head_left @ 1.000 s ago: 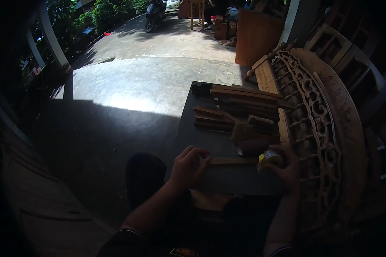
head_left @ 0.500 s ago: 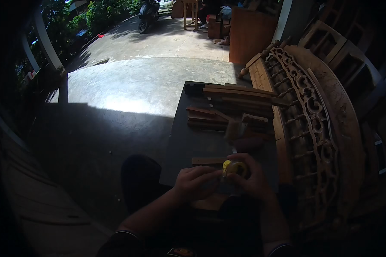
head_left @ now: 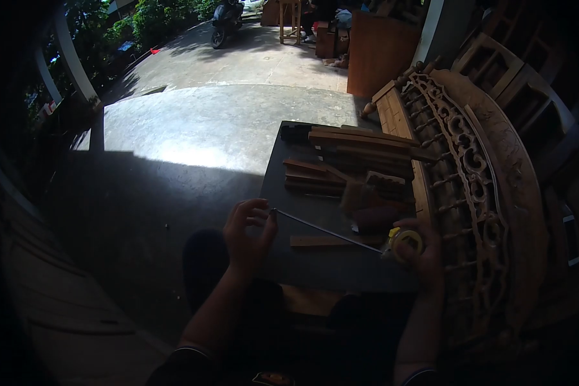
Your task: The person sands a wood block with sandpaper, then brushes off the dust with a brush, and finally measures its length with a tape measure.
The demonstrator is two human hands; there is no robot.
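My right hand (head_left: 421,249) is closed around a yellow tape measure (head_left: 405,242) over the right part of the dark table (head_left: 273,257). A thin blade (head_left: 328,229) runs out from it, up and to the left, to my left hand (head_left: 248,231). The fingers of my left hand are bent near the blade's end; the thumb is beside the tip. Under the blade, a flat wooden strip (head_left: 321,241) lies on the table. Beyond it are a dark rounded piece (head_left: 374,219) and several wooden pieces (head_left: 312,175).
Long wooden bars (head_left: 360,140) lie at the table's far end. A carved wooden bench (head_left: 460,161) stands along the right side, with a phone (head_left: 570,239) beyond it. Far off are a scooter (head_left: 226,24), a wooden stool (head_left: 290,19) and a partly visible person.
My hands have moved apart, the left up and leftward, the right to the right with the tape measure. A length of blade now stretches between them.
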